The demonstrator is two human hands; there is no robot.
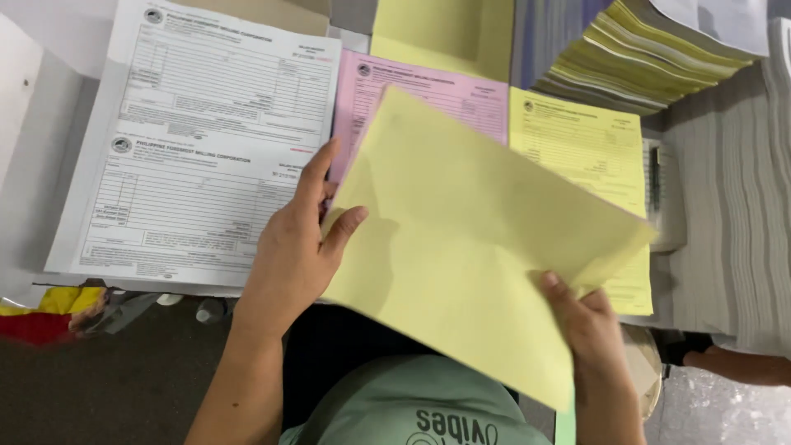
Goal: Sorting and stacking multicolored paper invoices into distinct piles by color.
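Now the left hand (292,247) pinches the left edge of a blank yellow sheet (470,239), thumb on top and fingers curled behind, while the right hand (587,317) clamps its lower right edge at about four o'clock. The sheet hangs tilted over the pink form (412,91), with the white forms (206,140) at nine o'clock, the printed yellow form (585,144) at three and stacked paper (651,53) at one o'clock.
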